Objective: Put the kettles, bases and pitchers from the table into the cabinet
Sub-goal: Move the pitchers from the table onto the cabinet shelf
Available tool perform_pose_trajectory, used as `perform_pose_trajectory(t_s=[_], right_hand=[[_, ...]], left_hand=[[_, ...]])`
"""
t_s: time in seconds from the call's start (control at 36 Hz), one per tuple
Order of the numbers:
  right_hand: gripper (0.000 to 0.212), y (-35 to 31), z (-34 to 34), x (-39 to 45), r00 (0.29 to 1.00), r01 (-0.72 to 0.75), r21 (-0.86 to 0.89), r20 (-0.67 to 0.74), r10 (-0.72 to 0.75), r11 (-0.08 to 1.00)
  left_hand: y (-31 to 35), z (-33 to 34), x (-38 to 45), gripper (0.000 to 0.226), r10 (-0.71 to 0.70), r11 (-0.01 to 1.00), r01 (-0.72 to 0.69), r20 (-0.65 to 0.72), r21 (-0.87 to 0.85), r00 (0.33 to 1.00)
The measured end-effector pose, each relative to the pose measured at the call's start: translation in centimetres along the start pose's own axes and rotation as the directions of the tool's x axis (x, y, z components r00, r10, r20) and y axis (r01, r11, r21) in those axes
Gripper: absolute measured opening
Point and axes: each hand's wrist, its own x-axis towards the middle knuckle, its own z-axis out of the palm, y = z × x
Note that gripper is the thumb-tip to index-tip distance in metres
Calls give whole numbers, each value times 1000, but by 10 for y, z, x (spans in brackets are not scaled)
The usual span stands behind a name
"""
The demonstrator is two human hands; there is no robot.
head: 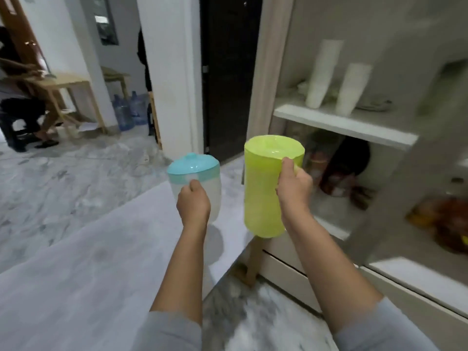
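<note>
Our right hand (293, 183) has its fingers curled round the handle of the green pitcher (266, 188), thumb on top by the rim, and our left hand (193, 201) is wrapped the same way on the handle side of the clear pitcher (200, 188) with the blue lid (193, 165). Both pitchers hang in the air, upright or nearly so: the clear one over the far corner of the table (101, 249), the green one just past the table's right edge, in front of the cabinet (342, 122). We judge both to be thin, stiff plastic and light, since one hand carries each with ease; the walls look smooth and could slip, so the handle is the place to hold. The green pitcher is open-topped and we see nothing in it; the clear one looks empty too, though blur makes that uncertain, and its lid may lift off if tipped. In the cabinet, the upper shelf (342, 125) holds two stacks of white cups (321, 74) and some pale dishes behind them. The shelf below holds dark jars or bottles, too blurred to name, with bare room in front that looks fit for a pitcher.
</note>
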Motion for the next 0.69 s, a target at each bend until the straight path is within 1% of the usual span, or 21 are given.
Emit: perform_pose_trajectory(t_s=[0.14,0.25,0.33,0.42,0.5,0.56,0.64,0.69], right_hand=[[39,10,-107,24,977,-23,-11,-211,20,1000],[38,15,-182,36,930,-44,-40,-366,26,998],[37,18,-227,40,882,-58,-63,-472,22,996],[40,20,-267,38,832,-69,-88,-555,8,994],[41,24,-301,33,780,-93,-77,-625,25,993],[40,27,-321,32,739,-113,-65,-673,40,991],[39,28,-346,31,660,-132,-46,-749,53,990],[41,27,-358,31,617,-131,-51,-786,41,990]], left_hand=[[13,78,-69,41,67,998,-68,210,-4,975],[20,129,-120,43,104,994,-109,368,-9,924],[24,158,-153,35,134,989,-147,463,-7,876],[27,182,-184,27,147,987,-162,560,-23,815],[31,202,-213,28,179,977,-213,643,-25,745],[37,214,-230,29,230,960,-277,680,-40,696],[45,236,-253,34,292,928,-368,722,-55,627],[50,247,-264,37,310,915,-398,752,-70,582]])
